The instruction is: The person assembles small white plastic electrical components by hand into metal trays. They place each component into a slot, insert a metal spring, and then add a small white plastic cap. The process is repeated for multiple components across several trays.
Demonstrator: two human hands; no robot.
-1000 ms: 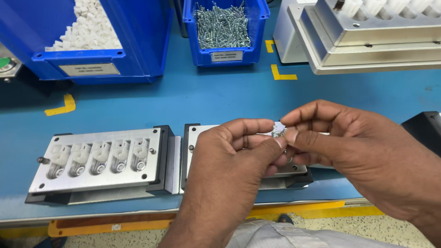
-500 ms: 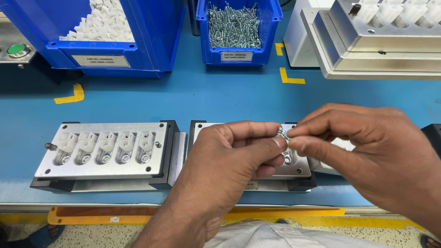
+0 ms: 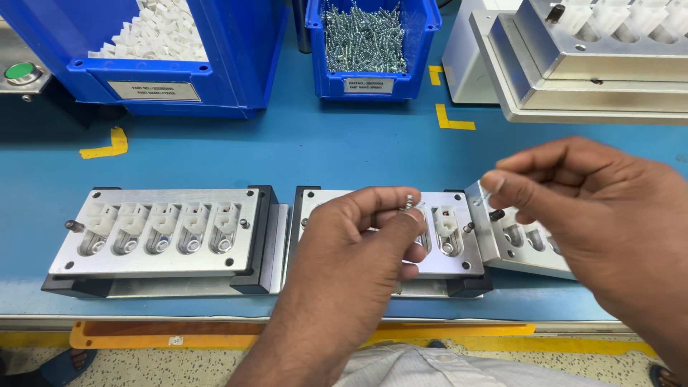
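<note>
Pinching a small metal spring [image 3: 409,201] in its fingers [image 3: 401,215] above the middle fixture plate [image 3: 459,247], the left hand [image 3: 358,251] works near the right hand [image 3: 595,208], whose fingers close on something tiny, on a blue worktop [image 3: 287,150] where two blue bins [image 3: 236,64] carry white rectangular labels [image 3: 153,91].

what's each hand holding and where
Left hand pinches a small metal spring by its lower end. Right hand pinches something tiny, too blurred to identify.

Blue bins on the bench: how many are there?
2. One blue bin at back left holds white plastic parts; another at back centre holds small metal springs. More may lie outside the view.
</note>
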